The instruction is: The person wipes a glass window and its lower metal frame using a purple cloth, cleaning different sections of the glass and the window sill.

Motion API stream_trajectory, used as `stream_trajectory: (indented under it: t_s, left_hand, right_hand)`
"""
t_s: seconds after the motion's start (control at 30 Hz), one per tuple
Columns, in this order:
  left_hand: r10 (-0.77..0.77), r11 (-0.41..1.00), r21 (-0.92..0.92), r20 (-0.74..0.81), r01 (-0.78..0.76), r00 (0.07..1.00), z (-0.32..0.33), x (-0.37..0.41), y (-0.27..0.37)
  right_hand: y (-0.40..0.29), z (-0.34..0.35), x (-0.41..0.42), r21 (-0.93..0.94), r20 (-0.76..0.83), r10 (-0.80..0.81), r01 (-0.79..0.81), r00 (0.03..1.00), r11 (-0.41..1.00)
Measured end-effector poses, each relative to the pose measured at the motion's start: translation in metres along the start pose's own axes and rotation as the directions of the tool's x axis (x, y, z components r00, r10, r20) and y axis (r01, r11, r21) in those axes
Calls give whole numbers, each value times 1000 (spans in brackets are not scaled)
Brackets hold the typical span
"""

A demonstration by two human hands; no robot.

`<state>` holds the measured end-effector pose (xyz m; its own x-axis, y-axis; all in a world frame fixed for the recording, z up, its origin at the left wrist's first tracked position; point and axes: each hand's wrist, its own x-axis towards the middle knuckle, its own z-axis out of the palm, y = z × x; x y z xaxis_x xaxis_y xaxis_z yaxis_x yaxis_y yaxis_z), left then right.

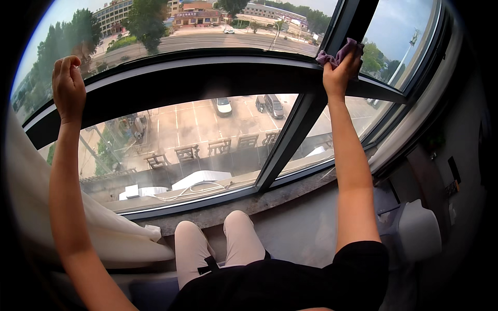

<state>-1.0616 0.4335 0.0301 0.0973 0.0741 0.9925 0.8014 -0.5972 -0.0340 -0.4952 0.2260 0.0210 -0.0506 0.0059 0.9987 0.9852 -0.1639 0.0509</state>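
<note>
My right hand [337,76] grips a crumpled purple cloth [342,52]. It presses the cloth to the dark window frame, where the upright mullion [348,27] meets the horizontal rail [218,76]. At the left my left hand [69,87] is raised in front of the upper window pane [163,35], its fingers curled in, with no object visible in them. Whether its fingers touch the glass cannot be made out. Below the rail is a lower pane [218,128], with hazy smears across it.
A pale curtain [105,229] hangs at the left and another curtain [404,132] at the right. A stone windowsill [249,202] runs before my knees. Behind my right arm stands a light grey chair [418,233]. Outside, far below, are parked cars [222,107].
</note>
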Motion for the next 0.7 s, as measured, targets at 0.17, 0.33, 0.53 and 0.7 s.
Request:
stream_trajectory:
  t_s: [0.17, 0.33, 0.53, 0.7]
  left_hand:
    - [1, 1000, -27, 17, -1, 1000, -5, -2, 1]
    - [15, 997, -76, 9, -15, 1000, -9, -1, 1]
    - [38, 997, -63, 12, -38, 999, -11, -1, -4]
    - [30, 999, -27, 22, -29, 999, -13, -3, -3]
  right_hand:
    - [8, 22, 104, -101, -129, -139, 127, 982, 987]
    - [38, 30, 243, -413, -114, -201, 137, 973, 900]
    - [55, 38, 282, 4, -157, -79, 81, 984, 997]
    - [41, 29, 208, 54, -140, -205, 214, 969, 975]
